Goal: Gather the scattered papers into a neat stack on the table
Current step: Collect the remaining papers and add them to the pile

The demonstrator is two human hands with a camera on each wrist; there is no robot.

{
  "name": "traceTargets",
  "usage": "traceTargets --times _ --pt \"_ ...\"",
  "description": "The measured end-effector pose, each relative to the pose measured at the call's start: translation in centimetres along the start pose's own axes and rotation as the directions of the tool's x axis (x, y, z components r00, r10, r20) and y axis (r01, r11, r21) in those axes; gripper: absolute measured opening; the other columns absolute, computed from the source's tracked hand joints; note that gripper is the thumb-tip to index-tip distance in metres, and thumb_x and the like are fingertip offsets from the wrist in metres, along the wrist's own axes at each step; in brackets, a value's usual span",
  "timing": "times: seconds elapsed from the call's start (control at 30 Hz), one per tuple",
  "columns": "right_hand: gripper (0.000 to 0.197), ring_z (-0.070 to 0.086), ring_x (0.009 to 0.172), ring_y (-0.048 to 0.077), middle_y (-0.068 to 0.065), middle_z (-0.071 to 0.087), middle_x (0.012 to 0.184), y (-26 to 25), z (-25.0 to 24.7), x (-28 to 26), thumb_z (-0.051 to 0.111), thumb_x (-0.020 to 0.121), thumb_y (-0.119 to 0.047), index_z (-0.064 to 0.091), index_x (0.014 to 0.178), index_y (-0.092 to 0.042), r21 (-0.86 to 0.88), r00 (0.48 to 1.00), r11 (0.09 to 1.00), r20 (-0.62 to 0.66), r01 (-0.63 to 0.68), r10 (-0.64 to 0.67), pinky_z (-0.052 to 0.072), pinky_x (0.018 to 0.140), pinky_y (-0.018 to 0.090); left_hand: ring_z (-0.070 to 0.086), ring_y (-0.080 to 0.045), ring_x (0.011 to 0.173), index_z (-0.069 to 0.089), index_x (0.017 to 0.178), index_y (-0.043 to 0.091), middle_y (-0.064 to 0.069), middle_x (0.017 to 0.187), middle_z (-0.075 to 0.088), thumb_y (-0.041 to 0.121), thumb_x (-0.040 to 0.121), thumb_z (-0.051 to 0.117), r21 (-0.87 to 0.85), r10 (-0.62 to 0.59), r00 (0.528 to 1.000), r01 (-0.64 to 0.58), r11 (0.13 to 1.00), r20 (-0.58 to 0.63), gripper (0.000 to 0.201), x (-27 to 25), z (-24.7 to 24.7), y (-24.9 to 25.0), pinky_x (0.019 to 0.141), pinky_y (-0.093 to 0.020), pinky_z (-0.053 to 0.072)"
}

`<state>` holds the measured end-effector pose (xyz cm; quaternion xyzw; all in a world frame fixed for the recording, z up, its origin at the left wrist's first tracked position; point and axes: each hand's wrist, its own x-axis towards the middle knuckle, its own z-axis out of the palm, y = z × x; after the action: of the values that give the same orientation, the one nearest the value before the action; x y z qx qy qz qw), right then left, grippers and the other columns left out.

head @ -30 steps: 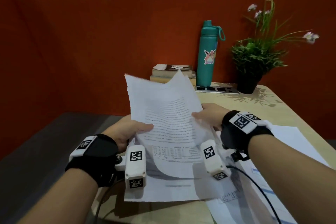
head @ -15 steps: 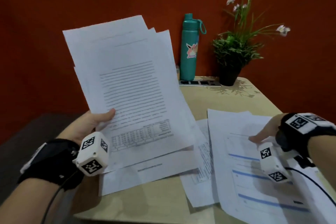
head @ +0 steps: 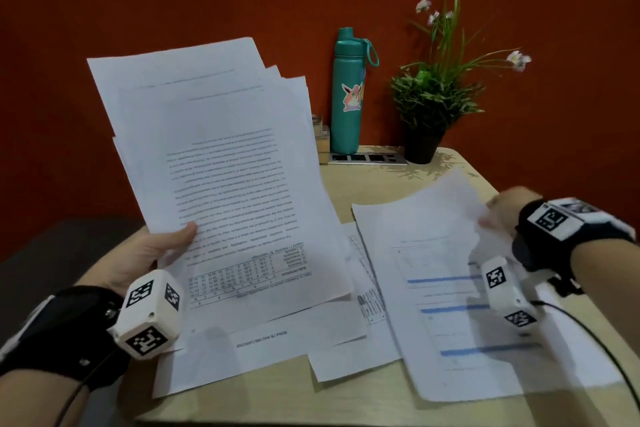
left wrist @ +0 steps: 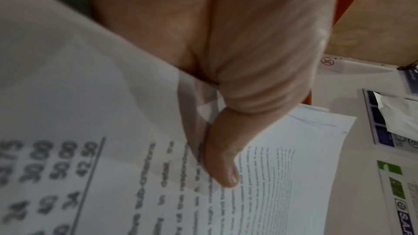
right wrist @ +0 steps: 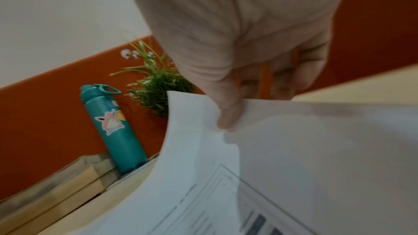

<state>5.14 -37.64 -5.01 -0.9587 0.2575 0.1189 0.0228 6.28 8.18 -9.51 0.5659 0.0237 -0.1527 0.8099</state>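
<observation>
My left hand [head: 162, 246] holds a fanned bundle of printed sheets [head: 221, 163] upright above the table's left side, thumb [left wrist: 222, 165] on the front page. My right hand [head: 502, 215] pinches the far edge of a form sheet with blue bars [head: 450, 288] and lifts that edge off the table; the thumb [right wrist: 228, 113] lies on top, fingers beneath. More loose papers [head: 270, 347] lie flat on the wooden table [head: 363, 187] between and under the two.
At the table's back stand a teal water bottle [head: 348, 97], a potted plant [head: 433, 104], a grey power strip [head: 363, 158] and books [right wrist: 56, 185], all against an orange wall panel. The table's left edge drops to a dark surface [head: 69, 239].
The right hand let go of the bundle, went right to the form sheet and now lifts its far edge. The left hand raised the bundle upright alone.
</observation>
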Motion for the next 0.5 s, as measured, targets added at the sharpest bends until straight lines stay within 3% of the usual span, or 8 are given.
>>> traceTargets --times 0.07,0.17,0.23,0.27,0.37,0.43,0.5 --pt "0.030 0.055 0.092 0.027 0.014 0.061 0.109 -0.9 -2.5 -0.5 0.052 0.095 -0.020 0.064 0.115 -0.001 0.150 0.990 0.987 -0.139 0.059 -0.038 0.043 0.072 0.030 0.064 -0.035 0.113 0.062 0.128 0.015 -0.016 0.126 0.066 0.008 0.092 0.047 0.005 0.019 1.000 -0.019 1.000 0.001 0.040 -0.2 -0.2 0.5 0.095 -0.061 0.044" --pt "0.028 0.052 0.098 0.027 0.014 0.060 0.124 -2.5 -5.7 -0.8 0.047 0.098 -0.020 0.061 0.118 -0.006 0.248 0.958 0.947 -0.247 0.205 -0.143 0.040 0.081 0.032 0.070 -0.032 0.102 0.062 0.126 0.011 -0.016 0.117 0.071 0.006 0.094 0.042 0.012 0.045 0.999 -0.045 0.999 -0.012 0.038 -0.4 -0.3 1.4 0.085 -0.054 0.052" --pt "0.030 0.054 0.113 0.029 0.009 0.059 0.129 -4.4 -6.2 -1.0 0.045 0.098 -0.021 0.060 0.123 -0.012 0.224 0.945 0.930 -0.223 0.290 -0.241 0.039 0.090 0.033 0.074 -0.030 0.093 0.063 0.124 0.010 -0.015 0.110 0.074 0.008 0.086 0.048 0.009 0.052 0.999 -0.052 0.999 -0.007 0.041 -0.5 -0.5 1.9 0.079 -0.050 0.057" --pt "0.031 0.054 0.117 0.029 0.008 0.059 0.129 -5.7 -5.8 -0.8 0.044 0.098 -0.019 0.060 0.124 -0.013 0.191 0.930 0.918 -0.197 0.346 -0.309 0.038 0.086 0.028 0.074 -0.029 0.090 0.065 0.122 0.010 -0.015 0.107 0.075 0.010 0.081 0.051 0.005 0.052 0.999 -0.052 0.999 -0.001 0.044 -0.5 -0.6 2.1 0.076 -0.050 0.058" --pt "0.025 0.058 0.114 0.026 0.008 0.064 0.117 -10.2 -3.4 -0.9 0.049 0.092 -0.012 0.063 0.113 -0.010 0.039 0.862 0.864 -0.106 0.502 -0.496 0.029 0.071 0.017 0.076 -0.029 0.077 0.073 0.106 0.010 -0.015 0.094 0.077 0.009 0.067 0.060 0.026 0.043 0.999 -0.044 0.999 0.032 0.041 -0.9 -0.3 2.4 0.062 -0.045 0.061" --pt "0.019 0.059 0.105 0.026 0.007 0.062 0.105 -12.7 -1.1 -1.0 0.050 0.089 -0.009 0.062 0.103 -0.010 -0.021 0.831 0.832 -0.044 0.554 -0.555 0.030 0.070 0.018 0.076 -0.029 0.072 0.077 0.096 0.010 -0.016 0.089 0.078 0.010 0.060 0.063 0.039 0.033 0.999 -0.035 0.999 0.043 0.038 -1.1 -0.1 2.3 0.057 -0.043 0.061" --pt "0.026 0.058 0.107 0.029 0.010 0.062 0.115 -14.6 0.8 -1.3 0.049 0.089 -0.011 0.062 0.112 -0.008 -0.042 0.809 0.808 0.034 0.587 -0.586 0.039 0.076 0.025 0.076 -0.031 0.075 0.077 0.098 0.010 -0.017 0.094 0.077 0.007 0.069 0.056 0.040 0.035 0.998 -0.037 0.999 0.047 0.036 -0.9 -0.4 1.9 0.060 -0.044 0.061"
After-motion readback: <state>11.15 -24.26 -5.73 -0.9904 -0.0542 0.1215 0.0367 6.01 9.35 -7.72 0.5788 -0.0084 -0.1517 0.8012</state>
